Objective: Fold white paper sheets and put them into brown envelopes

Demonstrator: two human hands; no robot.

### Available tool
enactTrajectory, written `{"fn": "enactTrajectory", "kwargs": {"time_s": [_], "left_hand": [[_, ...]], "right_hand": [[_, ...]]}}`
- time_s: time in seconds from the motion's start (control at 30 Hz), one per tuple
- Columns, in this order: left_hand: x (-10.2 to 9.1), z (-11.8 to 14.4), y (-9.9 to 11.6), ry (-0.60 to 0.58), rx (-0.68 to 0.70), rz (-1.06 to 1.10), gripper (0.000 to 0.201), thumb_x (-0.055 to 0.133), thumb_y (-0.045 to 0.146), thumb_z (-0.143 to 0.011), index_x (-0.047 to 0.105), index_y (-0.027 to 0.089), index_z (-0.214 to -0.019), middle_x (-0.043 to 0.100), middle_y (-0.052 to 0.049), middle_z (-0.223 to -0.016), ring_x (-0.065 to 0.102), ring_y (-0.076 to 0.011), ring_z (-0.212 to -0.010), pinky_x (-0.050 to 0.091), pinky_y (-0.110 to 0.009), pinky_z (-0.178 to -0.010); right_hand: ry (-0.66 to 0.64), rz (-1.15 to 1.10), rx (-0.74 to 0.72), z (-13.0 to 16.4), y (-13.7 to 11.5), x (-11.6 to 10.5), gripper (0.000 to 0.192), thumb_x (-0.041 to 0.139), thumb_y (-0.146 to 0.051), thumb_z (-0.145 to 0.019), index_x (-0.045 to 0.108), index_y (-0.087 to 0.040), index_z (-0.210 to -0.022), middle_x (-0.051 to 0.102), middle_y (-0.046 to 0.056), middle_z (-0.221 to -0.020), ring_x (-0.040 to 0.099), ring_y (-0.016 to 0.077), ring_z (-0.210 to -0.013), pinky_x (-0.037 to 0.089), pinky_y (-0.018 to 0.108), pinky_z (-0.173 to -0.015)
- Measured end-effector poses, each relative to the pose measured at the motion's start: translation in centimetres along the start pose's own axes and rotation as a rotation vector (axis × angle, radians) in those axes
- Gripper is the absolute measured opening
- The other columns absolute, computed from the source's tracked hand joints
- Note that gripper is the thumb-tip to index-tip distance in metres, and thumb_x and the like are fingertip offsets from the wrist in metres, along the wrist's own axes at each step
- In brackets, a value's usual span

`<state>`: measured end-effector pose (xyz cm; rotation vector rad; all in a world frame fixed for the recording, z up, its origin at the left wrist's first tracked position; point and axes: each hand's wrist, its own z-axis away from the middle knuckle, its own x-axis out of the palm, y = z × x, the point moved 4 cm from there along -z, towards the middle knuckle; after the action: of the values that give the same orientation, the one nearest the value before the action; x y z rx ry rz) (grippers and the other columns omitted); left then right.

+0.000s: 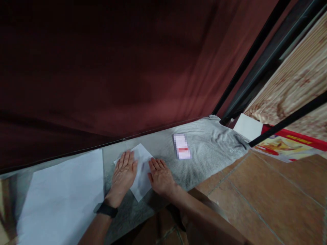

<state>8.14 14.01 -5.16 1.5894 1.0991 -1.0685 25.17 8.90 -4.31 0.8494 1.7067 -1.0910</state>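
A small sheet of white paper [141, 170], turned so that a corner points toward me, lies on a grey cloth [204, 143]. My left hand [125, 172] rests flat on its left part, fingers stretched out and pointing away from me. On the right part, my right hand [161, 177] is laid flat too, with its fingers extended. Both palms face down and cover the paper's side corners. Left of my left hand, a larger white sheet [68, 194] is spread out on the same cloth.
A phone [182, 146] with a lit, blurred screen lies right of the paper. Dark red fabric [127, 85] hangs behind the cloth. Black bars [250, 58] slant at the right, near a red and yellow printed box [283, 144]. Brown floor tiles [268, 187] lie front right.
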Motion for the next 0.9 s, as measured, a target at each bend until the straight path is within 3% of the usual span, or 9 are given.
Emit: {"fn": "enactTrajectory", "kwargs": {"time_s": [0.1, 0.2, 0.43, 0.73, 0.9], "left_hand": [[0.4, 0.4, 1.2, 0.001, 0.121, 0.123, 0.061, 0.021, 0.035, -0.104, 0.04, 0.008, -0.156, 0.04, -0.015, -0.163, 0.028, -0.025, -0.156, 0.03, -0.049, -0.126], [0.8, 0.6, 2.3, -0.02, 0.219, 0.208, 0.059, 0.019, 0.033, -0.106, 0.039, 0.013, -0.157, 0.041, -0.01, -0.164, 0.028, -0.0201, -0.156, 0.029, -0.046, -0.127], [2.1, -0.2, 2.7, -0.149, 0.273, 0.161, 0.057, 0.02, 0.035, -0.106, 0.041, 0.018, -0.157, 0.044, -0.007, -0.162, 0.032, -0.0208, -0.154, 0.026, -0.046, -0.127], [1.4, 0.0, 0.7, -0.096, 0.172, -0.009, 0.057, 0.026, 0.035, -0.105, 0.042, 0.017, -0.157, 0.039, -0.008, -0.164, 0.03, -0.0246, -0.155, 0.023, -0.048, -0.127], [0.7, 0.6, -0.2, -0.059, 0.066, -0.066, 0.059, 0.029, 0.038, -0.104, 0.042, 0.016, -0.156, 0.041, -0.011, -0.163, 0.031, -0.0281, -0.155, 0.022, -0.05, -0.127]], "right_hand": [[0.04, -0.034, -0.032, -0.6, -1.4, 0.2, 0.054, 0.044, -0.031, -0.105, 0.047, -0.009, -0.153, 0.046, 0.015, -0.159, 0.046, 0.0279, -0.145, 0.036, 0.046, -0.122], [0.019, -0.033, -0.057, -0.7, -2.7, 1.7, 0.058, 0.048, -0.033, -0.103, 0.046, -0.003, -0.152, 0.05, 0.019, -0.155, 0.045, 0.0292, -0.146, 0.035, 0.045, -0.123], [0.06, 0.014, -0.13, -0.3, -3.7, 4.5, 0.065, 0.05, -0.038, -0.102, 0.04, -0.002, -0.155, 0.048, 0.022, -0.155, 0.045, 0.0306, -0.145, 0.035, 0.048, -0.123], [0.206, -0.01, -0.141, 0.8, -2.1, 4.4, 0.06, 0.052, -0.047, -0.101, 0.053, -0.01, -0.149, 0.054, 0.017, -0.153, 0.048, 0.029, -0.143, 0.035, 0.046, -0.123], [0.111, -0.04, -0.089, 1.4, -0.3, 2.9, 0.063, 0.058, -0.051, -0.098, 0.052, -0.017, -0.151, 0.045, 0.013, -0.16, 0.046, 0.0289, -0.145, 0.032, 0.046, -0.123]]}}
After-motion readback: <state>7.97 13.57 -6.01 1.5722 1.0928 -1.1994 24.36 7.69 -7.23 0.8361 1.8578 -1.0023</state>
